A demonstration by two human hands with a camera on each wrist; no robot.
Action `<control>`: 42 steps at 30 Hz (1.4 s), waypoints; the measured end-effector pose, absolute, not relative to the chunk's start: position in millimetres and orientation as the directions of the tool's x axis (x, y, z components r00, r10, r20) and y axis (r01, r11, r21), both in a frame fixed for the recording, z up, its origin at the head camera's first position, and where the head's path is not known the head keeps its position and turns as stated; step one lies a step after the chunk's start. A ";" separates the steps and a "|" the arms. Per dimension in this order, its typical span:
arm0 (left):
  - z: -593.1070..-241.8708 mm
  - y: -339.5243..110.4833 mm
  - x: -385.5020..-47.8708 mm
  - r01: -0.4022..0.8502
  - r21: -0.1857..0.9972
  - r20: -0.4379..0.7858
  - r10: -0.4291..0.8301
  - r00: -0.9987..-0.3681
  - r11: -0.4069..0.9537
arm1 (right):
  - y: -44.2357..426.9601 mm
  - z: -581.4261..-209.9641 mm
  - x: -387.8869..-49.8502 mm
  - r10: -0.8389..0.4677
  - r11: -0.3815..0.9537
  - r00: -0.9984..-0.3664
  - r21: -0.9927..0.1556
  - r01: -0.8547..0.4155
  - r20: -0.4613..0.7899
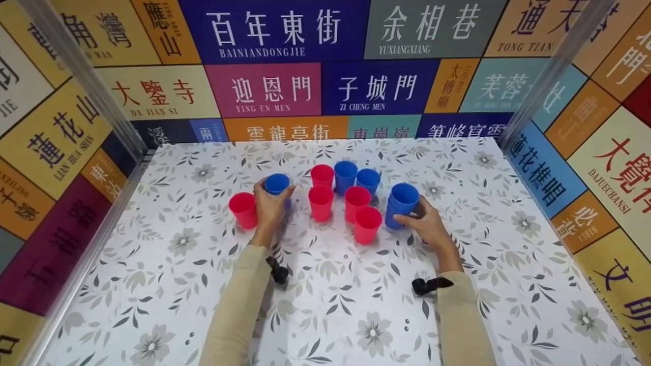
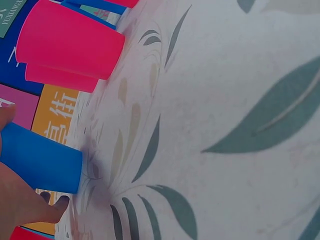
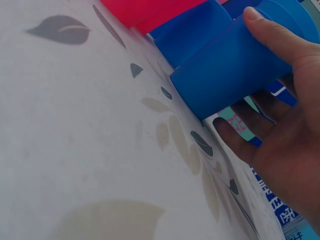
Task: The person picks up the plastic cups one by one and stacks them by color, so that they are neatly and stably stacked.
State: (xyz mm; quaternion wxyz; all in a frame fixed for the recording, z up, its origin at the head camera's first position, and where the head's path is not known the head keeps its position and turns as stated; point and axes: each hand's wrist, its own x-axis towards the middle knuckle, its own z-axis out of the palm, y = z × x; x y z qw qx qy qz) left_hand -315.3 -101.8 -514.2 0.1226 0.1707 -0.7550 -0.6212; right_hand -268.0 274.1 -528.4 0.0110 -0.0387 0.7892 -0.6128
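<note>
The left hand [image 1: 270, 209] grips an upright blue cup [image 1: 277, 183], well left of the right hand [image 1: 430, 223], which grips an upright stack of blue cups [image 1: 403, 199].

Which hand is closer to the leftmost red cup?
Left: the left hand, holding a blue cup, is immediately beside the leftmost red cup; the right hand, holding stacked blue cups, is far to its right, past the middle cups.

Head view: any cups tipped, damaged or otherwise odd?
No cup looks tipped or visibly damaged. Mild oddity: the right hand grips a blue stack whose doubled rim shows nested cups, while the blue cup in the left hand and the red cups look single.
</note>
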 end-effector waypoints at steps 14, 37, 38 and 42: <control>-491.9 -91.5 -318.4 -0.004 0.991 0.051 -0.414 -0.909 0.131 | 273.3 -526.9 -266.7 -0.082 0.225 -0.996 -0.974 -0.040 0.022; -409.0 -34.0 -306.6 0.202 0.963 0.230 -0.159 -0.960 0.177 | 274.9 -531.7 -267.2 -0.089 0.243 -0.995 -0.968 -0.060 0.039; -406.1 -30.2 -304.2 0.205 0.964 0.231 -0.145 -0.962 0.172 | 274.8 -531.5 -267.4 -0.091 0.243 -0.995 -0.968 -0.057 0.036; -396.0 -15.2 -295.9 0.237 0.960 0.251 -0.080 -0.965 0.151 | 274.8 -529.6 -268.4 -0.095 0.239 -0.995 -0.970 -0.036 0.013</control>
